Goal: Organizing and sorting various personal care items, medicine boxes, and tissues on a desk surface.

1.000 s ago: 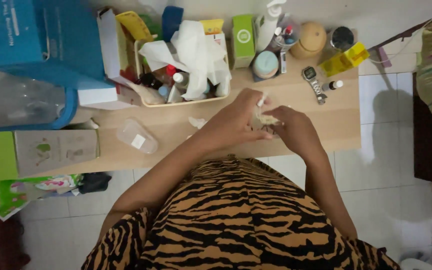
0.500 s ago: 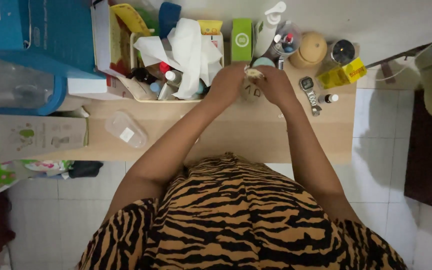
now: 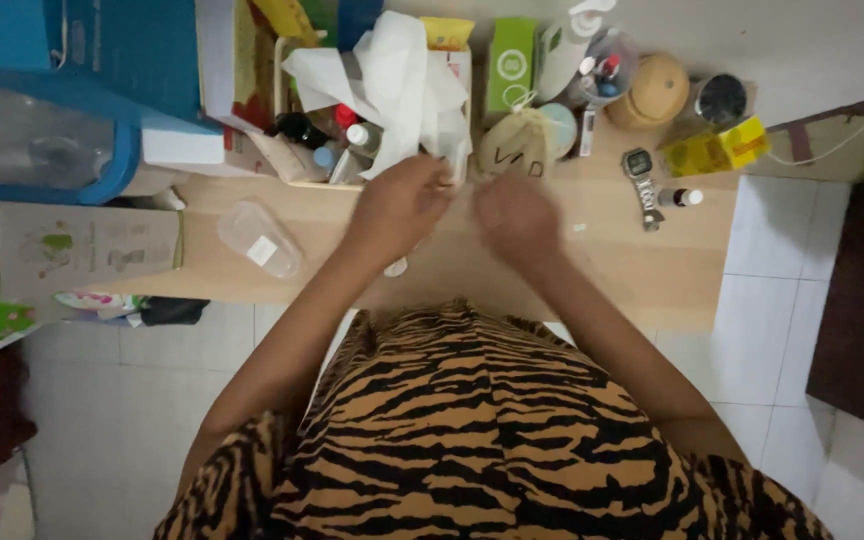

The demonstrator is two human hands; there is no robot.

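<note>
Here the person in the tiger-striped top stands at a light wooden table (image 3: 652,270), both hands over its middle. The left hand (image 3: 399,205) hovers just in front of a cream basket (image 3: 297,180) crammed with small bottles and topped by crumpled white tissue (image 3: 392,80); its fingers curl loosely inward, and I cannot tell whether they pinch anything. The right hand (image 3: 517,218) is blurred, fingers bent and seemingly bare, close beside the left but not touching it. Just beyond the right hand, near the table's back edge, a small beige drawstring pouch (image 3: 514,145) sits upright, free of both hands, with a green carton (image 3: 510,62) behind it. Toward the right edge lie a metal wristwatch (image 3: 642,172) and a yellow packet (image 3: 717,150). Toward the left, near the front edge, a clear plastic container (image 3: 257,238) lies on its side.
</note>
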